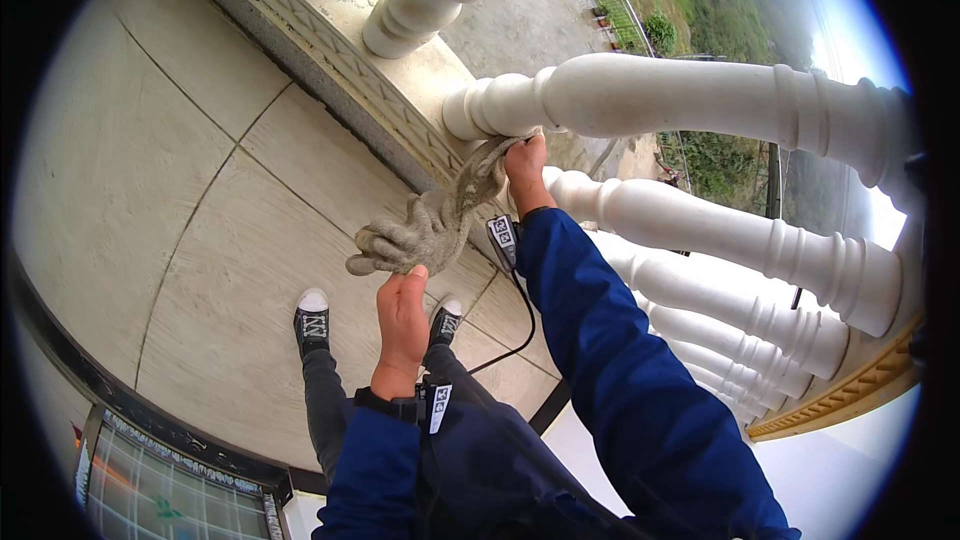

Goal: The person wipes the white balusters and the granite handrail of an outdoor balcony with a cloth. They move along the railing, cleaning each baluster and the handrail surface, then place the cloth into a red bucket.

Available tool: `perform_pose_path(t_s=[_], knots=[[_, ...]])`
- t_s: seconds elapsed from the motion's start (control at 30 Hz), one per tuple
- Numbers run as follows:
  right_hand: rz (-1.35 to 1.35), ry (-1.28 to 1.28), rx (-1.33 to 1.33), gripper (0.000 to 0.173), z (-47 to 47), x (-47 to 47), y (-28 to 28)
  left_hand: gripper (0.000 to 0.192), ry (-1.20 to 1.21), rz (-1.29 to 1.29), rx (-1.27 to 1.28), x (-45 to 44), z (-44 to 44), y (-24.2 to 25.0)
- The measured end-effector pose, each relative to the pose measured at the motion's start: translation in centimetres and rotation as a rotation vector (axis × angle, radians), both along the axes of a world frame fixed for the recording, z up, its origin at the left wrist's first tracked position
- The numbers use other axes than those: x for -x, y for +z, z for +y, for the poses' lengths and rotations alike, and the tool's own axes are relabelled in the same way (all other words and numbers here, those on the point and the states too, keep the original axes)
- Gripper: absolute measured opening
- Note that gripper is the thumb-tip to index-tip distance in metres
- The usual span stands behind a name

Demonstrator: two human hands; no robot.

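A grey knitted work glove [420, 234] hangs stretched between my two hands. My right hand [526, 169] is closed on its narrow, twisted end, close to the base of a white baluster [660, 96]. My left hand [403, 315] touches the lower edge of the glove near its fingers, with thumb and fingertips together there. Whether a second glove or cloth is bunched in with it, I cannot tell. Each wrist carries a strapped device, and a black cable runs between them.
A row of white balusters stands on a pale ledge [420, 82] at the right, with a curved rail [832, 397] at their far ends. Grey floor tiles [247, 277] lie under my shoes. A glazed, dark-framed panel [172, 480] is at lower left. Beyond the balusters are paving and greenery.
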State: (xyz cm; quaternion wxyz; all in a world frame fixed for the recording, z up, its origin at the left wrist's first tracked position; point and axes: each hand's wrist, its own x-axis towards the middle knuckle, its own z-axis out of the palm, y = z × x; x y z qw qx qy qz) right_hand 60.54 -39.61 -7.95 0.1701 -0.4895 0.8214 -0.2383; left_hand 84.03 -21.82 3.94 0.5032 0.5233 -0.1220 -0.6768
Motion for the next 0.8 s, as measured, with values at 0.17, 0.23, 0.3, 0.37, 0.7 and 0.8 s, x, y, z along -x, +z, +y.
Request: perform_pose_path(t_s=[0.17,0.23,0.3,0.37,0.7,0.8], knots=[[0.173,0.409,-0.074,0.033,3.3,-10.4,0.0,0.027,0.039,-0.147,0.025,-2.0,0.7,-1.3],[0.284,0.735,0.063,0.042,3.1,-14.6,0.4,0.029,0.134,-0.194,-0.045,-2.6,1.2,-1.8],[0.444,0.73,0.239,0.035,2.1,-14.6,1.4,0.03,0.087,-0.251,-0.001,-4.1,1.4,-2.2],[0.653,0.752,0.119,0.032,1.1,-12.3,1.6,0.03,0.099,-0.257,0.014,-4.8,1.4,-2.7],[0.398,0.317,-0.195,0.016,8.4,2.0,9.0,0.028,0.098,-0.267,0.177,-0.7,-0.6,0.6],[-0.077,0.077,0.094,0.016,9.0,2.6,16.0,0.029,-0.02,-0.25,0.424,-0.1,-2.8,4.6]])
